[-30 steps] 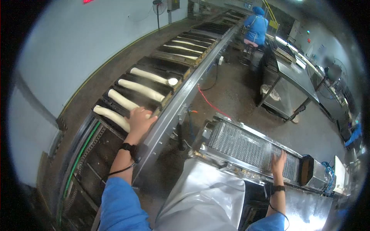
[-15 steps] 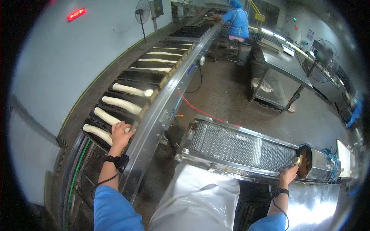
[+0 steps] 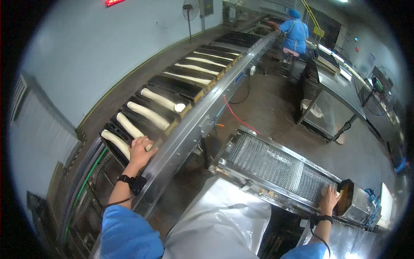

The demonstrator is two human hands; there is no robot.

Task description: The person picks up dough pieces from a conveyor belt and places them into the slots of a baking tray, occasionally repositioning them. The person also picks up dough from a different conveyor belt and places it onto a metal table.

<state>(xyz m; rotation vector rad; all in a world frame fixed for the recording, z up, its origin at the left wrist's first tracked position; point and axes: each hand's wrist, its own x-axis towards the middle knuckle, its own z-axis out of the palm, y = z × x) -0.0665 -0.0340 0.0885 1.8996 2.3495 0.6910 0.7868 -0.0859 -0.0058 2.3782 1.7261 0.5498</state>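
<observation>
My left hand (image 3: 140, 151) rests on the near end of a long white dough strip (image 3: 128, 124) in a black tray, its fingers curled over the dough. Another dough strip (image 3: 115, 142) lies in the tray nearest me, left of that hand. Beyond it is a third strip (image 3: 148, 115), then a fourth (image 3: 159, 99) with a round piece (image 3: 180, 107) at its right end. At the right end of the mesh belt (image 3: 276, 162), my right hand (image 3: 330, 197) has its fingers around a small pale dough piece (image 3: 324, 191), partly hidden by the fingers.
A metal conveyor rail (image 3: 194, 123) runs beside the trays. Farther trays (image 3: 177, 86) hold thinner strips. A co-worker in blue (image 3: 296, 36) is at the conveyor's far end. A steel table (image 3: 340, 93) stands at the right, and a metal housing (image 3: 359, 203) adjoins the mesh belt.
The view has turned left and tilted, shifting the scene to the right. My right hand has closed around the small dough piece at the belt's end. My left hand stays at the dough strip's near end.
</observation>
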